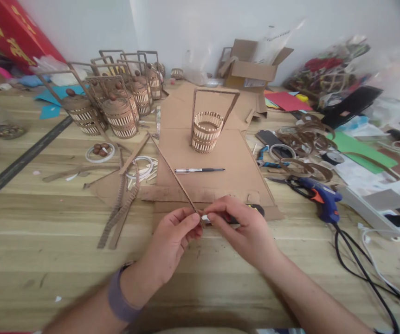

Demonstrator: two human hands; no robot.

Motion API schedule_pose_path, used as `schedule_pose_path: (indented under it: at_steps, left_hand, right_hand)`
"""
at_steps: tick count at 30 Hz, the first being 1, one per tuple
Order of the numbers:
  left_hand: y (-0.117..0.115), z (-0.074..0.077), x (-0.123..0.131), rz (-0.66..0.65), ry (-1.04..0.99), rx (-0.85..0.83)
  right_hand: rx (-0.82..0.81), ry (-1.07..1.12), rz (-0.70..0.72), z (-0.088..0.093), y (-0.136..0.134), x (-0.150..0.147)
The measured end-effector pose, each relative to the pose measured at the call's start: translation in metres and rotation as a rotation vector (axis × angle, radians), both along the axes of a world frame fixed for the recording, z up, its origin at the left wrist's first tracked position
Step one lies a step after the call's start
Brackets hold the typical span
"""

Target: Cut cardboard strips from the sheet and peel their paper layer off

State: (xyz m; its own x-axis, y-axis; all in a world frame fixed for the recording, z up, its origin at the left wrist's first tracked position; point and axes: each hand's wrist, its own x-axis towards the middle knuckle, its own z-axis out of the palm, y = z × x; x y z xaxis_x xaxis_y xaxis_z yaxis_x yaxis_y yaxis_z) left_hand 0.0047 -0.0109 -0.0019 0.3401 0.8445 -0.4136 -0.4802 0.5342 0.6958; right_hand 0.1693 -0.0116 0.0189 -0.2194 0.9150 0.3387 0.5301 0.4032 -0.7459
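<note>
**Thin cardboard strip (182, 188) held at its near end by both hands**

The strip is pinched between the thumb and curled fingers of the left hand (175, 232), and its far end is pointed up and to the left, over the edge of a cardboard sheet (238, 153). The thumb and forefinger of the right hand (247, 227) are closed on a small pale piece (205, 218), just beside the strip's end; what the piece is cannot be made out. A black-and-yellow tool (256, 210) is partly hidden behind the right hand. On the sheet, a pen (200, 170) is laid crosswise, and beyond it a small handled basket (206, 140) is stood upright. To the right, a blue glue gun (325, 199) is seen on the table (172, 297).
</note>
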Motion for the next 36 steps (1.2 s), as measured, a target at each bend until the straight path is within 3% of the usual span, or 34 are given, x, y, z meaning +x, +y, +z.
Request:
schedule_pose_path:
  at_steps: [3, 10, 26, 36]
  left_hand:
    - [0.003, -0.002, -0.001, 0.025, 0.013, 0.010]
    - [0.003, -0.004, -0.001, 0.047, 0.049, 0.003]
    - [0.002, -0.002, -0.001, 0.077, 0.172, 0.145]
    - [0.000, -0.004, -0.001, 0.102, 0.274, 0.232]
  right_hand:
    - [0.131, -0.038, 0.086, -0.004, -0.006, -0.001]
    - [0.301, -0.164, 0.037, -0.012, -0.008, -0.004]
    - [0.307, -0.146, 0.008, -0.017, -0.011, -0.008]
    - [0.129, -0.073, 0.024, -0.010, -0.011, -0.008]
